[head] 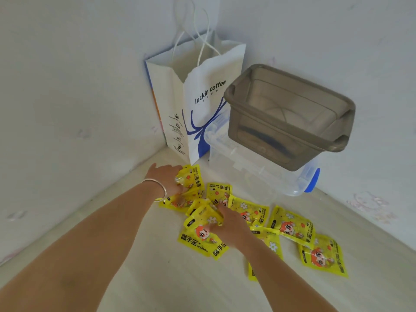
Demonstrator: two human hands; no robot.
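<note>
- The left hand curled round packets at the pile's eleven o'clock.
- The right hand pinched packets mid-pile.
- The pile lay at six o'clock from the grey box; sweeping strays inward first would probably have helped.

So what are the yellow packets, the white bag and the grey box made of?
The yellow packets look like shiny plastic film: they gleam and crumple. The white bag seems to be matte paper, with sharp creases and cord handles. The grey box looks like smooth, tinted plastic; you can see through its walls.
</note>
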